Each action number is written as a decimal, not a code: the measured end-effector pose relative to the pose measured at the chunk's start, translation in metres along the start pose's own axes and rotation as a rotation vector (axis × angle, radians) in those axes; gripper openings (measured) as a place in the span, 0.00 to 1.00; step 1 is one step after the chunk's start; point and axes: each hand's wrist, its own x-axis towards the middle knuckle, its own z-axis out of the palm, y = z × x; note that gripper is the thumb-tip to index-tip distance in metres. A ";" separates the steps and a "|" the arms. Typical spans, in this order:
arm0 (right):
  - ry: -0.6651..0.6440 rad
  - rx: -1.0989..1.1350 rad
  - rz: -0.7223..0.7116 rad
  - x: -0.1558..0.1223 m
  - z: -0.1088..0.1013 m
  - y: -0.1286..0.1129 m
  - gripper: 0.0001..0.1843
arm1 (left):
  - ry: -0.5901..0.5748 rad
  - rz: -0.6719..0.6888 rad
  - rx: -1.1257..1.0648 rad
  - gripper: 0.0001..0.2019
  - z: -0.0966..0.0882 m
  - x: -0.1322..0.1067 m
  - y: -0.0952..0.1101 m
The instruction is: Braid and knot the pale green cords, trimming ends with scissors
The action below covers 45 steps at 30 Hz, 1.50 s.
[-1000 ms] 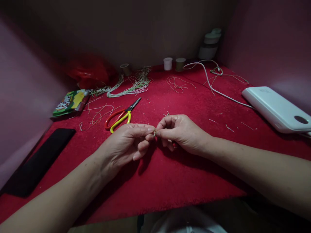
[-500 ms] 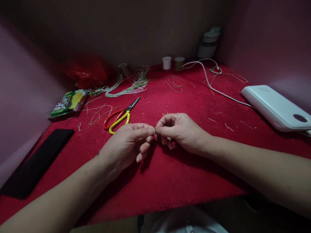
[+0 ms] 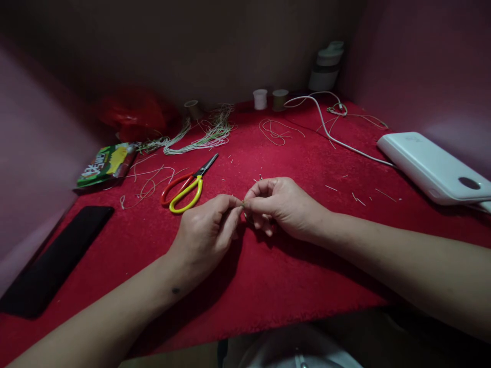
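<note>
Over the red cloth, my right hand [image 3: 282,202] pinches a small piece of thin yellowish-green cord [image 3: 243,204] between thumb and forefinger. My left hand [image 3: 207,222] meets it there, fingertips closed at the cord's other side. Most of the cord is hidden by the fingers, and a small dark loop hangs below the right fingertips. Just left of and beyond my left hand lie scissors [image 3: 185,194] with one red and one yellow handle, blades pointing away.
Bundled cords [image 3: 207,138], loose cord [image 3: 278,133] and thread spools [image 3: 260,99] lie at the back. A white power bank [image 3: 429,163] with a cable sits right, a black flat case [image 3: 57,260] left. A green snack packet [image 3: 105,164] and bottle [image 3: 326,69] stand farther back.
My left hand has turned over, its back now facing up and its fingers curled in at the cord. My right hand keeps its pinch. The view has shifted slightly.
</note>
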 end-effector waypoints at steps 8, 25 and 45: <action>0.003 0.002 0.004 0.001 -0.001 0.000 0.04 | 0.014 0.187 0.215 0.07 0.000 -0.002 -0.001; 0.005 -0.027 -0.033 0.001 -0.001 0.003 0.04 | 0.025 -0.073 -0.096 0.04 0.000 0.001 0.000; -0.048 0.130 0.011 0.005 -0.004 0.002 0.06 | 0.061 0.376 0.558 0.07 -0.004 -0.003 -0.007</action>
